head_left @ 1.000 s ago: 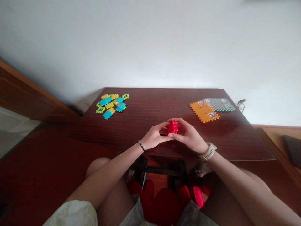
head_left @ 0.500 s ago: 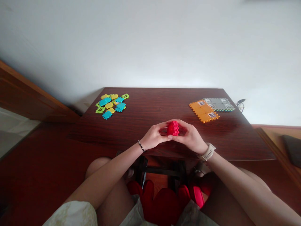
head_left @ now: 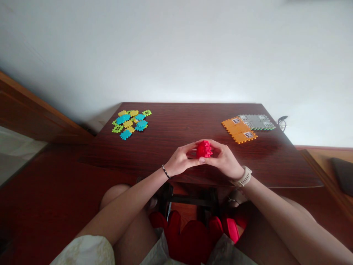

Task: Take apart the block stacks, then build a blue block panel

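Between my two hands, just above the front part of the table, is a stack of red interlocking tiles [head_left: 204, 149] with toothed edges. My left hand [head_left: 182, 159] grips its left side, fingers at the far edge and thumb at the near edge. From the right, my right hand [head_left: 224, 158] pinches the same stack, its thumb close to the left thumb. The toothed side of the red stack faces right; my fingers hide part of its edges.
A loose pile of blue, yellow and green tiles [head_left: 128, 124] lies at the table's back left. Joined orange tiles [head_left: 239, 129] and a grey panel [head_left: 255, 120] with window pieces lie at the right. The brown table [head_left: 179, 121] meets the white wall; a black cable [head_left: 281, 119] is beyond its right edge.
The red stack has turned slightly in my hands, and its toothed side has shifted a little to the right. The other tiles have not moved.
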The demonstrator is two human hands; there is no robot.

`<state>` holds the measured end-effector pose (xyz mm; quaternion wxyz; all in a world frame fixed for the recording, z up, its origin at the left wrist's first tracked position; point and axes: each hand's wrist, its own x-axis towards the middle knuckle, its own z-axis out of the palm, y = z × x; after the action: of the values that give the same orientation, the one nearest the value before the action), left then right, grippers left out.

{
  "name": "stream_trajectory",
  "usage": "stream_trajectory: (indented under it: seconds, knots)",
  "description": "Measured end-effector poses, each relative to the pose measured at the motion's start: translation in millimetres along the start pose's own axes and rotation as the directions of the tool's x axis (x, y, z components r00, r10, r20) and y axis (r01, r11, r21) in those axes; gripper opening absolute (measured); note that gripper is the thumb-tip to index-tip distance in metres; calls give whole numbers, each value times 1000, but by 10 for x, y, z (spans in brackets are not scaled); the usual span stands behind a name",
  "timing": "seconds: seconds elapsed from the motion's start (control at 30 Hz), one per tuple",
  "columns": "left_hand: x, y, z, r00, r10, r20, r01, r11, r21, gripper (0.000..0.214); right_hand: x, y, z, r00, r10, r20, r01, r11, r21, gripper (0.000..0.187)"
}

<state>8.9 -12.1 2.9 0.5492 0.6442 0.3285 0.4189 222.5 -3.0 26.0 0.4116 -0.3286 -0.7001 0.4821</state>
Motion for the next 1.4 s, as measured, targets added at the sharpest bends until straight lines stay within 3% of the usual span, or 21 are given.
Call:
stream_trajectory:
  seconds: [0.77,1.4]
  knots:
    - [-5,14,-1,1000,14,27,-13,999,-30,69,15,14,15,1000,-9,-26,11,997,80,59]
    - [-20,99,22,999,14,30,-11,993,-118,52,-21,-25,74,994,-72,-79,81,991,107,59]
